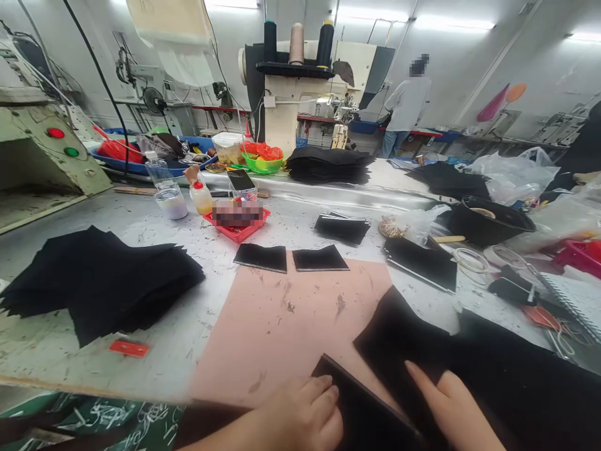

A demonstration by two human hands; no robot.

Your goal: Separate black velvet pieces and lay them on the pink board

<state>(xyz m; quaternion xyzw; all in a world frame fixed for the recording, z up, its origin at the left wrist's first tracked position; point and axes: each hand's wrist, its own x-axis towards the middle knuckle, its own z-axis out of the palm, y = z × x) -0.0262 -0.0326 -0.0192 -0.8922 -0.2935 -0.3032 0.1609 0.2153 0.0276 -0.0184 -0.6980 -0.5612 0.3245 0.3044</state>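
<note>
My left hand [307, 413] has its fingers curled over the edge of a black fabric piece [370, 407], which lies slanted at the table's front edge. My right hand [457, 404] rests on black fabric to the right, with two fingers visible and spread apart; its other fingers are hidden. Just beyond it lies another black fabric panel [404, 319] with a curved edge, partly over a pink sheet [282, 326]. Two small black pieces [260, 257] with pale lower edges sit side by side at the sheet's far edge.
A pile of black fabric [103, 269] lies left, near a red tag [129, 348]. Small black stacks [342, 227] sit farther back, with a red basket [237, 228] and a glue bottle [201, 198]. A sewing machine [282, 119] stands behind; a person [406, 106] is in the background.
</note>
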